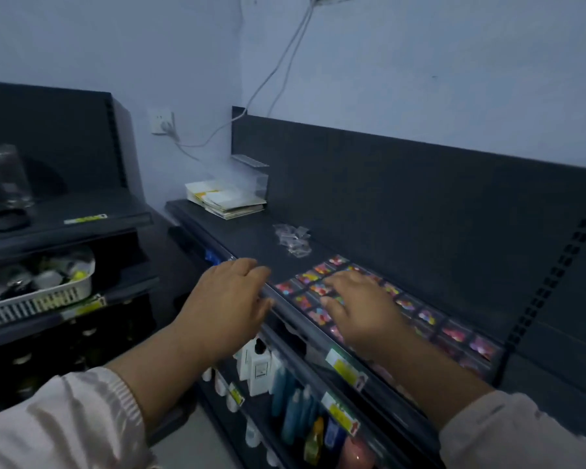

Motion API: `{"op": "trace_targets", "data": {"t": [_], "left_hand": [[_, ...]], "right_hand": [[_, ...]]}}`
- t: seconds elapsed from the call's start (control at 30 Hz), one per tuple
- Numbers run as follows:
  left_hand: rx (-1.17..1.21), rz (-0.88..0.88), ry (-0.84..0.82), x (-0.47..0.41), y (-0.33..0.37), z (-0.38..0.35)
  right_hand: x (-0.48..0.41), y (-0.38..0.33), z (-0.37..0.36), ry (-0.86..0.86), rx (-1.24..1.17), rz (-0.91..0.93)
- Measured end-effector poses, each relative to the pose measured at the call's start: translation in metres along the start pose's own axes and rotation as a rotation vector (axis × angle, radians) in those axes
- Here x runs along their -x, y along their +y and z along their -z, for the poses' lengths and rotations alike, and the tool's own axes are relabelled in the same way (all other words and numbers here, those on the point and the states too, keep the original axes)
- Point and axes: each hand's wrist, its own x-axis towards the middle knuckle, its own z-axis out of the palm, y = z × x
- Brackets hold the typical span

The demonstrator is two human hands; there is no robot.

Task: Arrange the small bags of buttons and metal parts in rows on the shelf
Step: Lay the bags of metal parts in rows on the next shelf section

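Dark grey metal shelf top [251, 228]: small clear bags of multicoloured buttons [454, 333] lie flat in rows along its front part, running from mid-shelf toward the right end.

Right hand [359, 306]: palm down on the left portion of these rows, fingers spread and fairly straight. It appears to press on the bags, though blur hides the fingertip contact.

Left hand [230, 299]: palm down at the shelf's front edge, just left of the rows, fingers relaxed and holding nothing.

A loose heap of small clear bags with greyish metal parts [293, 239] sits behind the hands, apart from the rows. A stack of white and yellow paper packets [224, 199] lies at the far left end.
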Motion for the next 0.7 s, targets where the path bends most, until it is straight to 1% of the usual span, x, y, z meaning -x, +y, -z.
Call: {"op": "trace_targets", "data": {"t": [0.2,0.4,0.47,0.6,0.7], "left_hand": [[0.026,0.057,-0.059,-0.049,-0.038,-0.023],[0.075,0.127,-0.134,-0.13,-0.077,-0.061],[0.111,0.165,-0.147,-0.159,-0.086,-0.074],[0.24,0.255,-0.164,-0.21,-0.104,-0.104],[0.305,0.289,-0.22,-0.244,-0.121,-0.135]], "right_hand": [[-0.082,0.021,-0.028,-0.026,-0.09,-0.062],[-0.177,0.057,-0.062,-0.059,-0.116,-0.159],[-0.207,0.07,-0.072,-0.065,-0.127,-0.192],[-0.253,0.092,-0.094,-0.064,-0.228,-0.286],[-0.279,0.105,-0.113,-0.082,-0.247,-0.346]]}}
